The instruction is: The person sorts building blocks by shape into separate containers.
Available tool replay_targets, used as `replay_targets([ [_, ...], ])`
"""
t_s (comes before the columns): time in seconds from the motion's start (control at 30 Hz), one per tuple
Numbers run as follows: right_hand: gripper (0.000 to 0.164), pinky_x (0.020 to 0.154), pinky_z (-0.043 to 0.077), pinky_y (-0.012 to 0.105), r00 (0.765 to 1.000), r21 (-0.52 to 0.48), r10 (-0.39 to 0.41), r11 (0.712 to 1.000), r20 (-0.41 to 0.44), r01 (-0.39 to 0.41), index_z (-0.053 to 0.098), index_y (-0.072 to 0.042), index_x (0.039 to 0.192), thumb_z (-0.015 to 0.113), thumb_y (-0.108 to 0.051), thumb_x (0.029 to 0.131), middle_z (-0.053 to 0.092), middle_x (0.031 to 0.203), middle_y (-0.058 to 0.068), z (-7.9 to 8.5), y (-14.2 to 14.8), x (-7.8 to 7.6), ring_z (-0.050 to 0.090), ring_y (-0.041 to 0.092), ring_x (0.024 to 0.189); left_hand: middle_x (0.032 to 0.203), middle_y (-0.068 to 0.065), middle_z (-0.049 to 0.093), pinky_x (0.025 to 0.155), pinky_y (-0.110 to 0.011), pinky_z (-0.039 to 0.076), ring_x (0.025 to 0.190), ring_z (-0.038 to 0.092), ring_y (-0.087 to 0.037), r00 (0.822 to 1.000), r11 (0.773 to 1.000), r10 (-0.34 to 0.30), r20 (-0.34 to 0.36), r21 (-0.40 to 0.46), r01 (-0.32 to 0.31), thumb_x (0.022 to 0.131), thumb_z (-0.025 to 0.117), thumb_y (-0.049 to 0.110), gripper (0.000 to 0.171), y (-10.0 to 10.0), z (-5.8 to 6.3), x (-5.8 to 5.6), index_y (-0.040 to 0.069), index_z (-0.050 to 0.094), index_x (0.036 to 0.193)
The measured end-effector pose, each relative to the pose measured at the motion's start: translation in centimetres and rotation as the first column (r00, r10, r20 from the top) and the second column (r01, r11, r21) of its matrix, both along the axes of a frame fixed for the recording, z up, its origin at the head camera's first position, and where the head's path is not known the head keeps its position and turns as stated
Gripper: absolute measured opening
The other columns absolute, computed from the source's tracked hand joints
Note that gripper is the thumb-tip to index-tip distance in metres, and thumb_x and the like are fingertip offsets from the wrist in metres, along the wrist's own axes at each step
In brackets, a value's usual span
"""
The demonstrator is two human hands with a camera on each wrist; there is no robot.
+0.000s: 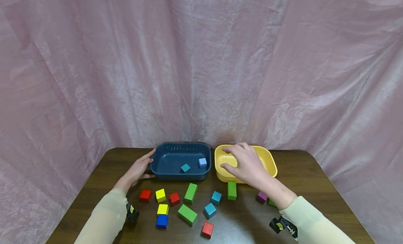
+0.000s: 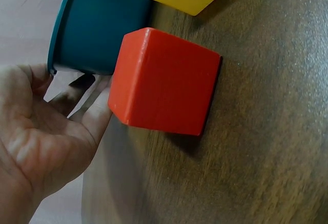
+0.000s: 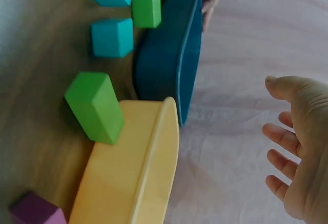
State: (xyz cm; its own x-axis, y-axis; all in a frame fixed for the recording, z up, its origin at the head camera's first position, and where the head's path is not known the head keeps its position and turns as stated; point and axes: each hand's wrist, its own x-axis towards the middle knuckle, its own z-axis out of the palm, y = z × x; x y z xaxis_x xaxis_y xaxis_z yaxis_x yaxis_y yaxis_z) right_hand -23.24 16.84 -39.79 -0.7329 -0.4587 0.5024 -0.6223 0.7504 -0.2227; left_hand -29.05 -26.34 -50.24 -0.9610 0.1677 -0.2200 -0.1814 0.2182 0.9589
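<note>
My left hand (image 1: 138,170) is at the left end of the dark blue basket (image 1: 163,176), its fingertips touching the outer wall. In the left wrist view, the fingers of that hand (image 2: 48,137) stretch out under the basket's rim (image 2: 53,55), close behind a red block (image 2: 169,80). Two blocks lie inside: a teal one (image 1: 185,168) and a light blue one (image 1: 203,163). Above the yellow basket (image 1: 271,167) hovers my right hand (image 1: 245,163), thumb and fingers spread apart with nothing between them. The right wrist view shows this hand (image 3: 302,147) raised beyond the yellow basket's rim (image 3: 156,147).
In front of the baskets lie loose blocks: green (image 1: 190,193), yellow (image 1: 160,195), red (image 1: 207,229), blue (image 1: 162,221) and light blue (image 1: 210,210). A green block (image 1: 232,190) stands right before the yellow basket. A purple block (image 1: 261,197) is partly under my right forearm. Behind hangs a pink curtain (image 1: 189,69).
</note>
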Motion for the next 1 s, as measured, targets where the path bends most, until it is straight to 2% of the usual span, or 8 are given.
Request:
replay_targets([
  [0.43, 0.047, 0.092, 0.048, 0.042, 0.994, 0.031, 0.108, 0.994, -0.013, -0.108, 0.072, -0.018, 0.119, 0.087, -0.04, 0.08, 0.07, 0.109, -0.007, -2.3, -1.1, 3.9, 0.058, 0.019, 0.108, 0.17, -0.017, 0.008, 0.091, -0.053, 0.056, 0.141, 0.037, -0.047, 1.0, 1.0, 0.007, 0.011, -0.014, -0.007, 0.109, 0.032, 0.021, 0.059, 0.0, -0.1, -0.2, 0.028, 0.018, 0.166],
  [0.77, 0.042, 0.093, 0.049, 0.039, 0.977, 0.066, 0.198, 0.977, 0.074, -0.203, 0.074, -0.023, 0.116, 0.085, -0.042, 0.08, 0.069, 0.11, -0.014, -4.8, -1.7, 7.2, 0.055, 0.012, 0.11, 0.171, -0.016, 0.006, 0.092, -0.054, 0.056, 0.143, 0.034, -0.048, 1.0, 1.0, -0.003, 0.01, -0.012, 0.003, 0.109, 0.032, 0.02, 0.059, 0.1, 0.2, -0.1, 0.028, 0.017, 0.166],
  [1.0, 0.041, 0.094, 0.048, 0.042, 0.97, 0.084, 0.213, 0.971, 0.118, -0.224, 0.073, -0.025, 0.114, 0.084, -0.047, 0.08, 0.067, 0.108, -0.016, -6.6, -1.9, 8.8, 0.054, 0.011, 0.108, 0.171, -0.015, 0.006, 0.093, -0.056, 0.055, 0.144, 0.033, -0.048, 1.0, 1.0, -0.001, 0.005, -0.011, 0.001, 0.109, 0.033, 0.021, 0.059, 0.0, 0.2, 0.0, 0.028, 0.017, 0.166],
])
